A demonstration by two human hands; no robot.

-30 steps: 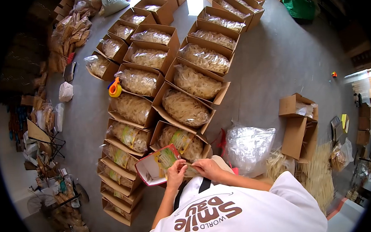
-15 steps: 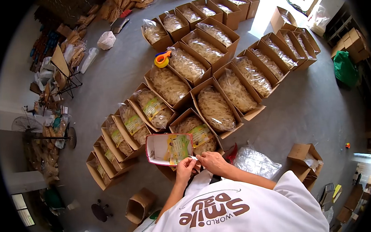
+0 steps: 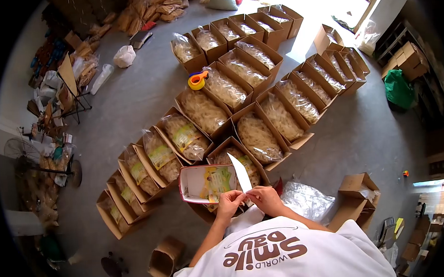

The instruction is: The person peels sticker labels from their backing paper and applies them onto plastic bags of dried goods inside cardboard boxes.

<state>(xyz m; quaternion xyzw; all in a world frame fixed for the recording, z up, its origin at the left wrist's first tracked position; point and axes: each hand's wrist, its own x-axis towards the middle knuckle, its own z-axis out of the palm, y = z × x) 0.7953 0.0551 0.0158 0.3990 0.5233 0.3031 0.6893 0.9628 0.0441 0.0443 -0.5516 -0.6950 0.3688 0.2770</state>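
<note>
A narrow white slip of paper (image 3: 240,172) stands up between my hands, seen at a slant. My left hand (image 3: 229,203) and my right hand (image 3: 265,199) both pinch its lower end with fingertips close together. Just beyond my left hand is a white open box (image 3: 190,183) with a red rim, and green-and-yellow printed cards (image 3: 218,183) lie inside it. Behind the slip, a cardboard carton (image 3: 262,162) holds a clear bag of pale dried food with a similar printed card, partly covered by the paper.
Rows of open cartons (image 3: 260,135) with bagged pale food stretch over the grey floor. An orange-and-yellow tape roll (image 3: 197,80) rests on carton edges. Clear plastic bags (image 3: 308,201) lie right of my hands, near another open carton (image 3: 356,194). A brown box (image 3: 166,257) stands lower left.
The white paper now rises upright from my fingers; before, only a small white bit showed between them. My hands have shifted slightly right and down, and the view has tilted a little.
</note>
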